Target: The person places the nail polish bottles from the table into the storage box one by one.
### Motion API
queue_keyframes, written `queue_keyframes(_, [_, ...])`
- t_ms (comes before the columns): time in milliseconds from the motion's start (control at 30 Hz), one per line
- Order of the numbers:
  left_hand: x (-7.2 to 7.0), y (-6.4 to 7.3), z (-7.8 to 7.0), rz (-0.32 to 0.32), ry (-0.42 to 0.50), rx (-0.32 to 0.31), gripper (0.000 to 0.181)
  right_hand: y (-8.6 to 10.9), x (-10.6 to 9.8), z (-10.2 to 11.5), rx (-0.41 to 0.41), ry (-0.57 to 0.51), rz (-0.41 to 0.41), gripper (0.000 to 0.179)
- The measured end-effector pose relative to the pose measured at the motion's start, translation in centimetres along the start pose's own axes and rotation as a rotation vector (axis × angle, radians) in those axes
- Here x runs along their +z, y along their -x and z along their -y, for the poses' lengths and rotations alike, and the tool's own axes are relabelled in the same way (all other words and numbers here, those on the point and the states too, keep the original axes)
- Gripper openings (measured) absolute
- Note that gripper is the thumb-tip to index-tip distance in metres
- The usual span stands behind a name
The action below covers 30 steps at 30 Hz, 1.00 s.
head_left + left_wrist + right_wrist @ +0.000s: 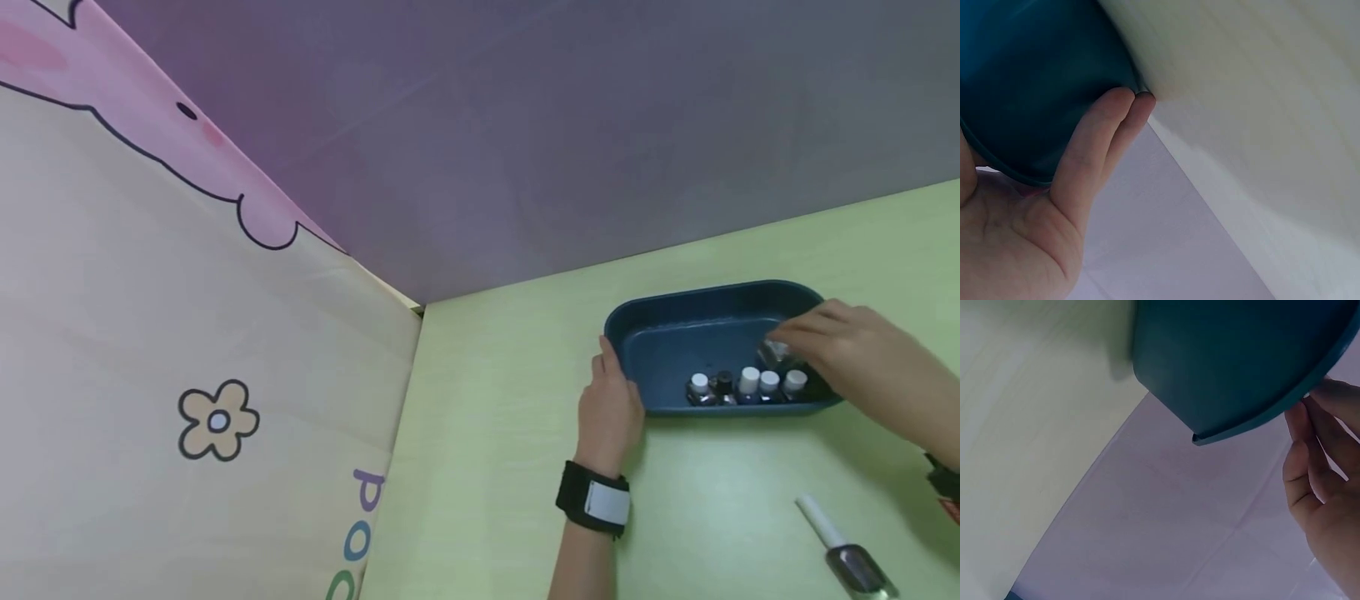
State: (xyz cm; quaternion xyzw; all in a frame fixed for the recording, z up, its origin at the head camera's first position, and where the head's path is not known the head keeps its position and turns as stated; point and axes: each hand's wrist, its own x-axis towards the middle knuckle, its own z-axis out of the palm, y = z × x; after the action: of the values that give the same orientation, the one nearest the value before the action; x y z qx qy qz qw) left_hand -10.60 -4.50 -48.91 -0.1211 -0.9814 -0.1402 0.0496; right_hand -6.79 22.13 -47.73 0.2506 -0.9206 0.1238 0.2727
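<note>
A dark blue tray point(675, 350) with rounded corners sits on the table. My left hand point(611, 412) holds its left end; in the left wrist view two fingers point(1088, 147) lie along the outer wall. Inside the tray's right end, my right hand point(847, 350) pinches a small glass nail polish bottle point(776, 352), partly hidden by the fingers. Several nail polish bottles stand in a row along the near wall, most with white caps point(748, 380) and one with a black cap point(723, 382). In the right wrist view the tray's wall point(1235, 375) hides my fingertips and the bottle.
Nearer me on the pale green table point(510, 417) lies a dark nail polish bottle point(858, 571) with a long white cap. A grey-purple wall point(525, 167) rises behind the table, and a pale printed sheet point(112, 333) borders it on the left.
</note>
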Motion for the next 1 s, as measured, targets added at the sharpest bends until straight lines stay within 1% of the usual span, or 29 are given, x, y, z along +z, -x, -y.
queue_keyframes(33, [0.0, 0.0, 0.0, -0.004, -0.002, 0.001, 0.063, 0.0, 0.1, 0.1, -0.004, 0.001, 0.008, 0.045])
queue_keyframes(67, [0.0, 0.1, 0.0, -0.006, -0.003, 0.002, 0.063, 0.0, 0.2, 0.1, -0.008, 0.005, 0.013, 0.045])
queue_keyframes(167, [-0.1, 0.1, 0.0, -0.009, -0.008, 0.004, 0.062, 0.1, 0.5, 0.1, -0.020, 0.006, 0.024, 0.044])
queue_keyframes(333, [-0.1, 0.2, 0.1, 0.013, -0.009, -0.009, 0.063, 0.4, 1.1, -0.2, -0.044, -0.016, 0.037, 0.041])
queue_keyframes(467, [-0.1, 0.1, 0.1, 0.016, -0.011, -0.015, 0.063, 0.4, 1.1, -0.1, -0.032, -0.003, 0.051, 0.037])
queue_keyframes(567, [-0.2, 0.1, 0.0, 0.014, -0.014, -0.012, 0.063, 0.2, 0.8, 0.0, -0.010, -0.002, 0.061, 0.034])
queue_keyframes(700, [-0.2, 0.0, -0.2, 0.012, -0.008, -0.002, 0.063, 0.1, 0.1, 0.2, 0.011, 0.014, 0.075, 0.035])
queue_keyframes(800, [-0.2, -0.1, -0.3, 0.009, -0.010, 0.001, 0.063, -0.1, -0.6, 0.2, 0.025, 0.020, 0.070, 0.037])
queue_keyframes(867, [-0.3, -0.2, -0.3, 0.007, -0.017, 0.002, 0.063, -0.2, -0.9, 0.2, 0.033, 0.004, 0.052, 0.037])
queue_keyframes(1000, [-0.1, -0.3, -0.3, 0.006, -0.020, 0.005, 0.063, -0.2, -1.5, 0.3, 0.081, -0.001, 0.048, 0.036])
